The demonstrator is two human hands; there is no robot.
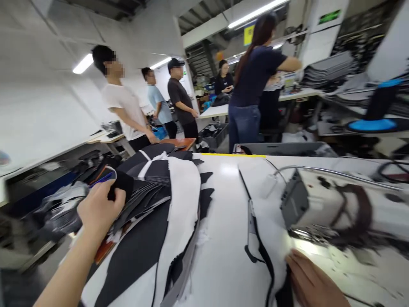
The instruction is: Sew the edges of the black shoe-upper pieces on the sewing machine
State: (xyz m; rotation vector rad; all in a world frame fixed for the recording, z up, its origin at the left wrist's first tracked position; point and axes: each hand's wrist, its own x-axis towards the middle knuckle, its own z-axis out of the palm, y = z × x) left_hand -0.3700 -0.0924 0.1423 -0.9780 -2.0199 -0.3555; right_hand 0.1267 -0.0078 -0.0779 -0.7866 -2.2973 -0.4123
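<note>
Over the fabric stack [150, 187] — left hand [100, 209] pinches a black fabric piece [120, 185] firmly; right hand [315, 279], near the sewing machine [332, 204] — grip cannot be determined.

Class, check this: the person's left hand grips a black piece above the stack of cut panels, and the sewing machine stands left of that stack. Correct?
No: the sewing machine stands right of the stack of cut panels, not left, as the head view shows; the left hand does grip the black piece.
</note>
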